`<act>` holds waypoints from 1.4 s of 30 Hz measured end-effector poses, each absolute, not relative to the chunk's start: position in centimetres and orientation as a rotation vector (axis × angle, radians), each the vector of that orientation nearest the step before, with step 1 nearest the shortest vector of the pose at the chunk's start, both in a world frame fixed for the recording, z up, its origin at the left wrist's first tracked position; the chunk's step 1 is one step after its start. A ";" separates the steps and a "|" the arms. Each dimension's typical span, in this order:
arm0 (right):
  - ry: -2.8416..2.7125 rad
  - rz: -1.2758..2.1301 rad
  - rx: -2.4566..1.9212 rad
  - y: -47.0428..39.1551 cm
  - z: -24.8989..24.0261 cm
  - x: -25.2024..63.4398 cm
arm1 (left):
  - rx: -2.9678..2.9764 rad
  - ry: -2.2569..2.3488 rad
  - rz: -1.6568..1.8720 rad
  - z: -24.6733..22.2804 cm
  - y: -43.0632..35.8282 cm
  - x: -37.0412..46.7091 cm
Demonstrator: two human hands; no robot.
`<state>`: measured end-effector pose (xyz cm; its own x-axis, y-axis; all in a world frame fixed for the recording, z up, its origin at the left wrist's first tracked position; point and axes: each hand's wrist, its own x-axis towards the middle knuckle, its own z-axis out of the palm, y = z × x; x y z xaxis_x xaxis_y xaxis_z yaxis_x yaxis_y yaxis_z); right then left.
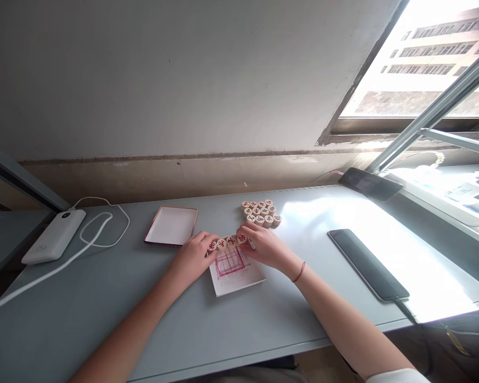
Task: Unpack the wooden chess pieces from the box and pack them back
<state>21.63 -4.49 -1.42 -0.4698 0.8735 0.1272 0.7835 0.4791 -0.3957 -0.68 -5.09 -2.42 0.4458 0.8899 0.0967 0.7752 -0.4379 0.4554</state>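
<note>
As nothing visible joins the four round pale wooden pieces with red characters, the left hand and right hand grasp the row's opposite ends, presumably to prevent separation. The row is at the far edge of the shallow white box with red lines; whether it rests there cannot be told. Matching wooden discs stand grouped near the grey worktop's far edge, apparently for compactness.
</note>
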 end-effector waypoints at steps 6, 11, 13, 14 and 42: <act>-2.373 0.342 -1.440 -3.6 -0.8 22.2 | 2.295 1.445 0.586 -3.0 -4.4 -0.3; -2.256 0.234 -1.635 0.0 0.7 22.3 | 2.223 1.469 0.688 -3.6 -4.2 -0.1; -2.218 0.182 -1.795 2.0 0.9 21.8 | 2.195 1.468 0.724 -3.7 -4.3 -0.1; -2.211 0.167 -1.888 2.9 0.9 21.5 | 2.182 1.465 0.733 -3.7 -4.5 -0.2; -1.835 0.960 -1.247 -4.9 0.2 17.5 | 2.144 1.344 1.061 -3.1 -6.7 0.6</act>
<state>17.45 -4.92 0.24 -0.2841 0.9478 0.1445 0.4218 0.2589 -0.8689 0.62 -6.68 -3.06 0.2516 0.8855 0.3907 0.5855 -0.4607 0.6671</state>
